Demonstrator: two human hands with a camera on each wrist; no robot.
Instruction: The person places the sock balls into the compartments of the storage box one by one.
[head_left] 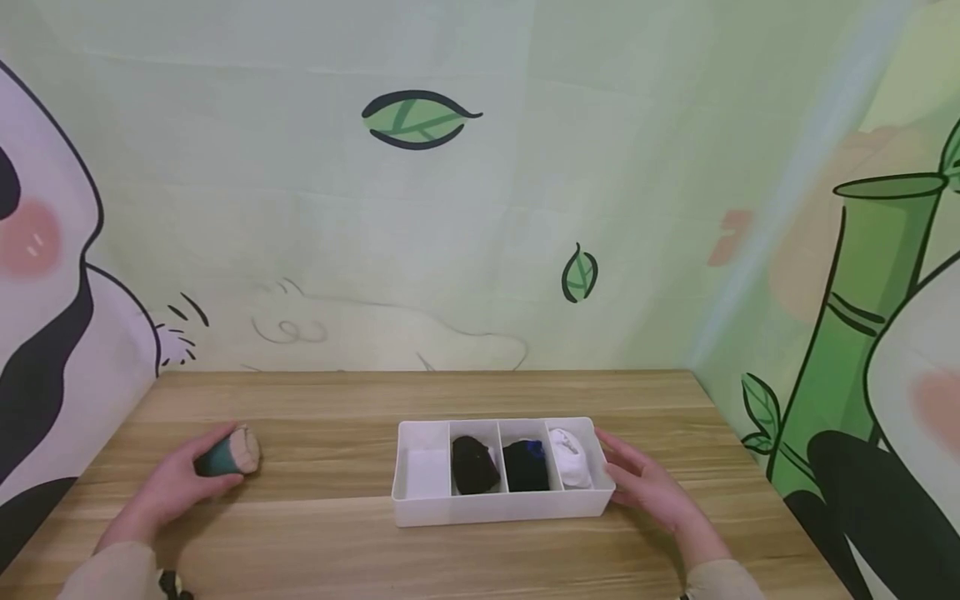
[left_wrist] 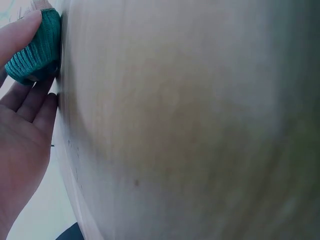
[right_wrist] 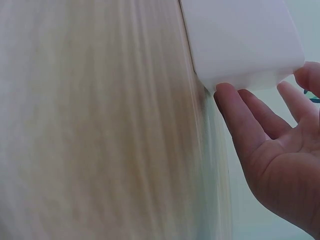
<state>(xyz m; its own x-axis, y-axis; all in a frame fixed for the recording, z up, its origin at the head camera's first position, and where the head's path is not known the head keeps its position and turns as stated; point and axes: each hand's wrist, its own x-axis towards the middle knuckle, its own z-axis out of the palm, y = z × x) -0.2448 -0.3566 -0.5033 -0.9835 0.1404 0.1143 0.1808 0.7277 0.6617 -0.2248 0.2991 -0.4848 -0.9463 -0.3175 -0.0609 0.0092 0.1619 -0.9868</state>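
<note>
On the left of the table, my left hand (head_left: 176, 487) holds a rolled sock (head_left: 219, 457), ribbed green with a beige end, between thumb and fingers. The green ribbing of this sock (left_wrist: 37, 50) shows close up in the left wrist view. My right hand (head_left: 651, 492) touches the right end of a white divided box (head_left: 498, 510) with its fingertips, the fingers fairly straight. Left to right, the box's last three compartments hold a dark brown rolled sock (head_left: 474, 465), a black one (head_left: 525, 468) with a blue patch, and a white one (head_left: 570, 460).
The wood-grain table (head_left: 322, 533) runs back to a printed cloth wall (head_left: 600, 167) with leaf, panda and bamboo drawings. White dividers part the box into compartments. A small dark object (head_left: 174, 583) shows beside the left sleeve at the bottom edge.
</note>
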